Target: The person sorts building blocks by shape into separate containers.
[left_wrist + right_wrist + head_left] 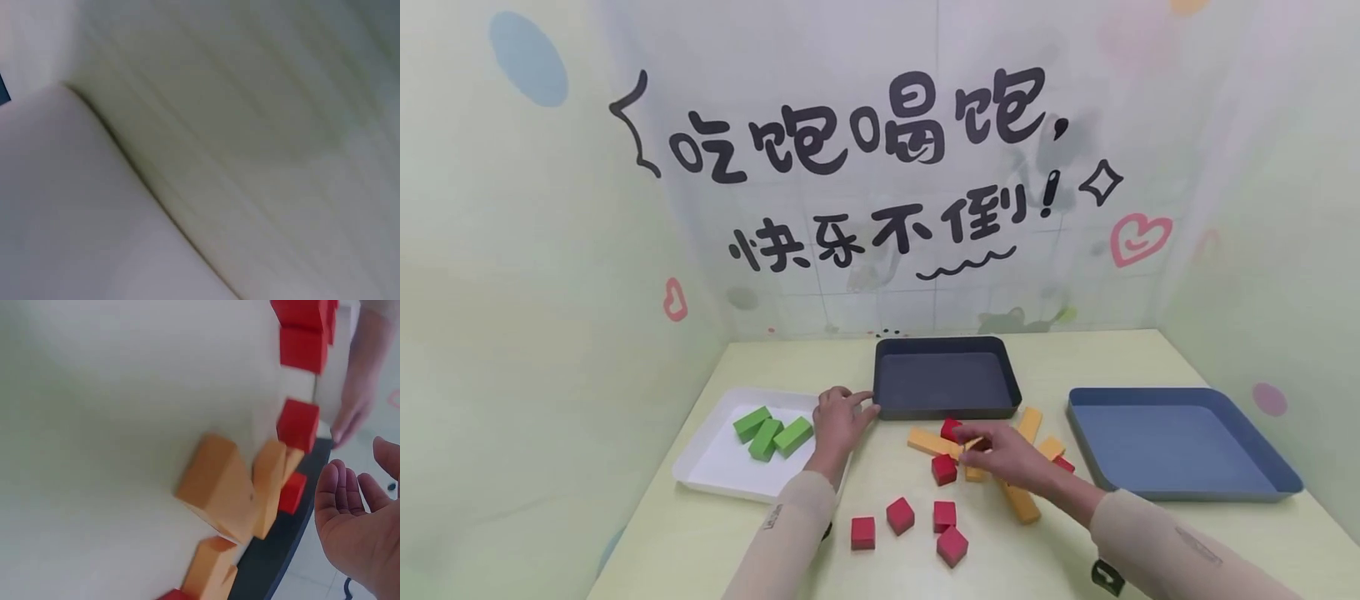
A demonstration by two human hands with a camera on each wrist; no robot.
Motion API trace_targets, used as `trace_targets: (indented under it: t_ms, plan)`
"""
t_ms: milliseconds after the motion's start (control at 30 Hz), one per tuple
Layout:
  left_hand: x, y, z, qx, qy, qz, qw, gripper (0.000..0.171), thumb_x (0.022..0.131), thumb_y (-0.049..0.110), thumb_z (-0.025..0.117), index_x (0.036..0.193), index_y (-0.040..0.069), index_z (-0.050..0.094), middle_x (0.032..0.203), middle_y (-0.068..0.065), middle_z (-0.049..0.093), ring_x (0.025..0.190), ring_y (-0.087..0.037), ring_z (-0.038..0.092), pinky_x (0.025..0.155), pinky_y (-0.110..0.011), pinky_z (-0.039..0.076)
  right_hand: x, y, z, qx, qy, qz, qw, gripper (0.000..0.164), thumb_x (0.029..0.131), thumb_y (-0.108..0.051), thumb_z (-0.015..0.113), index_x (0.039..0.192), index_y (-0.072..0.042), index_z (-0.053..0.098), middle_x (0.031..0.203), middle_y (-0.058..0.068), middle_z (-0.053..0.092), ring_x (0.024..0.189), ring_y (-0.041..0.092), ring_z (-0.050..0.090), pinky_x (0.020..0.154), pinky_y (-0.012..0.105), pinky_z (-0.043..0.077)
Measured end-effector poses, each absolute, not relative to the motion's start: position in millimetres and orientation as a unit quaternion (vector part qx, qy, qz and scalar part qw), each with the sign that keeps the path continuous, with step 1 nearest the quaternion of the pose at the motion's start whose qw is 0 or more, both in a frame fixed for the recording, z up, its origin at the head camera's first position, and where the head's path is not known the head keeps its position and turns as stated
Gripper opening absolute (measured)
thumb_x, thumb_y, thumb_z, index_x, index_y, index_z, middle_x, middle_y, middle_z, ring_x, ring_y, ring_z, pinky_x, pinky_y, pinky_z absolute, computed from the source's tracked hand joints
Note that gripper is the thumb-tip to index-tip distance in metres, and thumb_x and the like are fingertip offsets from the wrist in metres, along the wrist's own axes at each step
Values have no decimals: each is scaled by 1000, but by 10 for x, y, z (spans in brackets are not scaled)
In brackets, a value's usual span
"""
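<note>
My left hand [841,425] reaches over the white tray's right side, its fingertips at the left edge of the black tray [947,413]. Above a loose pile of blocks hovers my right hand [1006,454], fingers slightly bent and thumb apart; nothing shows between them in the right wrist view. Beneath and around it lie orange blocks [1021,504] and red cubes [944,469], partly hidden by the hand. Several more red cubes [900,516] lie nearer the front. The left wrist view shows only pale blurred surfaces and no hand.
Three green blocks [765,439] lie in the white tray [700,467] at left. A blue tray [1187,450] stands at right, with nothing seen inside. Walls close in the table [820,362] at the back and both sides.
</note>
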State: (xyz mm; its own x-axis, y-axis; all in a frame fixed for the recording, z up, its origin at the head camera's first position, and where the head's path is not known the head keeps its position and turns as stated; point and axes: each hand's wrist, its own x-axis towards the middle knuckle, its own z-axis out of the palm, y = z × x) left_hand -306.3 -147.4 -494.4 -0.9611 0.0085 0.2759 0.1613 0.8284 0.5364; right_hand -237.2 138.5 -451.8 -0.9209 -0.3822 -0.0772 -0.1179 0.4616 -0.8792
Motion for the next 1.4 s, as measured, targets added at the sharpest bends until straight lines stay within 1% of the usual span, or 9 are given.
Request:
trace_targets:
  t_ms: [167,333,500,567,767,933,1067,1233,1400]
  plan:
    - [-3073,-1463,-4956,-42,-949,-279,140,35,92,36,69,122,17,72,119,-20,53,117,-40,43,94,-58,36,-2173,1398,-4575,-181,836,-487,177,41,88,-12,75,127,-4,65,116,11,65,96,21,62,79,31,56]
    - [-3066,-1453,-4963,-41,-950,-273,145,36,91,38,69,121,17,73,117,-20,54,117,-40,44,91,-58,38,-2011,1432,-4622,-232,837,-457,191,38,87,-14,76,123,-6,68,112,6,67,94,19,63,77,26,54]
    - [-3065,-1445,-4960,-35,-950,-272,147,35,91,38,70,120,18,73,119,-20,54,118,-40,44,92,-58,37,-1893,1461,-4675,-251,835,-438,217,32,86,-19,78,117,-15,71,104,-4,66,92,15,62,76,23,53]
    - [-3067,-1441,-4955,-35,-949,-275,149,35,91,37,70,121,18,73,119,-20,54,118,-41,44,93,-58,37,-1872,1462,-4696,-257,830,-440,228,31,86,-19,78,117,-18,72,104,-5,66,92,14,61,76,23,53]
    - [-3064,-1433,-4952,-36,-949,-277,145,36,92,39,69,121,18,73,120,-20,54,119,-41,44,93,-59,37,-1859,1430,-4784,-297,827,-423,221,29,86,-18,78,115,-18,73,104,-11,65,91,9,60,78,24,53]
    - [-3063,-1430,-4970,-34,-950,-276,144,36,93,39,68,122,18,72,122,-20,54,120,-40,43,94,-59,37,-1853,1361,-4798,-324,839,-382,215,35,85,-20,79,118,-21,72,103,-17,62,90,4,58,78,23,51]
    - [-3065,-1428,-4975,-34,-949,-276,147,36,93,39,67,121,18,73,122,-19,54,121,-40,43,94,-59,36,-1848,1326,-4764,-338,842,-363,212,37,84,-16,79,121,-21,71,103,-18,61,89,2,56,77,23,51]
    - [-3061,-1430,-4980,-32,-949,-276,148,36,92,39,68,121,18,73,122,-19,54,122,-40,43,95,-60,36,-1839,1324,-4727,-360,841,-349,204,35,85,-14,78,118,-21,72,102,-19,61,88,2,56,77,23,51]
    - [-3066,-1429,-4988,-28,-950,-275,145,36,93,39,68,122,18,73,122,-18,54,123,-40,42,96,-60,36,-1842,1331,-4669,-368,844,-339,194,34,86,-22,78,119,-22,73,103,-19,61,89,1,57,78,23,52]
